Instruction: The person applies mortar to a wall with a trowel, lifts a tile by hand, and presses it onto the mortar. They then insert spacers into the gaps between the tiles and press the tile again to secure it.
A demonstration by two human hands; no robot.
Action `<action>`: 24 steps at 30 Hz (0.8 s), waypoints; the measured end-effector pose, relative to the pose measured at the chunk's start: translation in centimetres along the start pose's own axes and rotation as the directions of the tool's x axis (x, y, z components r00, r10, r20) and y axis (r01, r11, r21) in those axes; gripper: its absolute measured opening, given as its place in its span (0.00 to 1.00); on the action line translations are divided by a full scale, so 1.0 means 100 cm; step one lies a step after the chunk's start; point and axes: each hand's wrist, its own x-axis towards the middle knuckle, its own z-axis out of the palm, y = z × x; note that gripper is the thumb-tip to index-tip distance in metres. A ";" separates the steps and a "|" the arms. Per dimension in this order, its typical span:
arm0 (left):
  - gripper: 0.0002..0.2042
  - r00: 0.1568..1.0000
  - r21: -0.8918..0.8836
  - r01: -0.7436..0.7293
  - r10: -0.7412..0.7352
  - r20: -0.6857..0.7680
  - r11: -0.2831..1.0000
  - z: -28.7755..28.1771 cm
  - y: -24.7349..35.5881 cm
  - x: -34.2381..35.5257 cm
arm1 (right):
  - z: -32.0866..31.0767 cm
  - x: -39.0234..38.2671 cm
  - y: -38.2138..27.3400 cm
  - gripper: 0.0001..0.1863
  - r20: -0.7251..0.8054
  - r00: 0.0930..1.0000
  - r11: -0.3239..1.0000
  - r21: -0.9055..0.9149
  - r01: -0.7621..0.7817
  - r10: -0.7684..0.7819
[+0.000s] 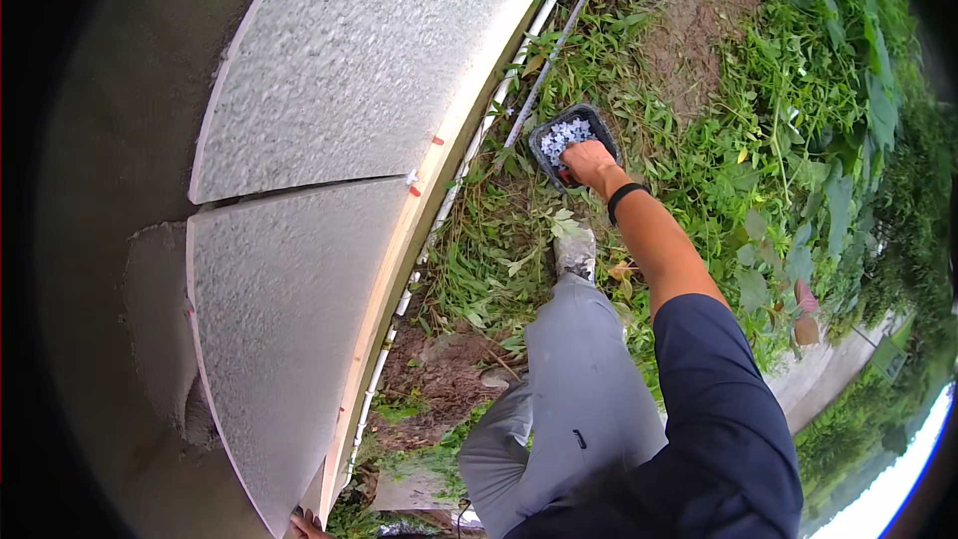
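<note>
My right hand (pixel 591 162) reaches down into a black plastic tub (pixel 606 130) on the grass. Small white plastic pieces (pixel 565 134), shaped like tile spacers, fill the tub. The fingers are sunk among them, so their grip is hidden. Something red lies by the hand inside the tub. At the bottom edge, my left hand (pixel 307 525) shows only in part, fingers apart, at the near tip of a grey stone slab (pixel 289 309). A second grey slab (pixel 349 60) lies beyond it across a narrow gap. One white spacer (pixel 411 178) stands at the gap's right end.
A wooden board (pixel 399 250) with red marks runs along the slabs' right edge. Beside it lie a white pipe (pixel 469 155) and a grey pipe (pixel 559 45). Wet grey mortar (pixel 110 269) spreads on the left. Green plants (pixel 798 110) cover the right side.
</note>
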 end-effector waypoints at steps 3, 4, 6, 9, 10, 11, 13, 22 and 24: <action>0.21 1.000 0.024 -0.009 0.009 -0.015 1.000 0.004 0.012 -0.007 | 0.000 0.011 -0.013 0.06 0.128 0.992 0.999 -0.043 0.016 -0.011; 0.21 1.000 0.032 -0.008 0.009 -0.025 0.999 0.001 0.011 -0.007 | -0.002 0.012 -0.021 0.08 0.165 0.986 0.996 -0.074 0.041 -0.028; 0.22 1.000 0.043 -0.009 0.009 -0.005 0.999 0.001 0.010 -0.005 | 0.006 0.016 -0.021 0.08 0.154 0.987 0.994 -0.092 0.051 -0.037; 0.24 1.000 0.123 -0.001 -0.001 0.015 0.992 0.004 0.009 -0.008 | 0.008 0.013 -0.020 0.09 0.144 0.987 0.991 -0.104 0.088 -0.072; 0.26 1.000 0.071 0.010 -0.012 0.022 0.997 0.001 0.000 -0.005 | 0.005 0.012 -0.021 0.08 0.116 0.991 0.994 -0.082 0.079 -0.069; 0.26 1.000 0.073 0.007 -0.008 0.017 0.997 -0.003 -0.007 -0.002 | 0.001 0.006 -0.020 0.08 0.094 0.994 0.996 -0.062 0.066 -0.060; 0.26 0.999 -0.008 0.044 -0.044 0.026 0.999 -0.006 -0.021 0.007 | -0.002 0.000 -0.008 0.09 -0.057 0.998 1.000 0.003 0.030 -0.030; 0.20 0.999 -0.154 0.004 -0.009 -0.037 0.988 -0.008 -0.044 0.021 | -0.146 -0.084 -0.119 0.12 -0.107 0.954 0.123 0.990 0.075 0.279; 0.20 0.999 -0.166 -0.015 0.010 -0.035 0.986 -0.006 -0.036 0.017 | -0.166 -0.083 -0.156 0.09 -0.117 0.971 -0.065 0.989 0.133 0.208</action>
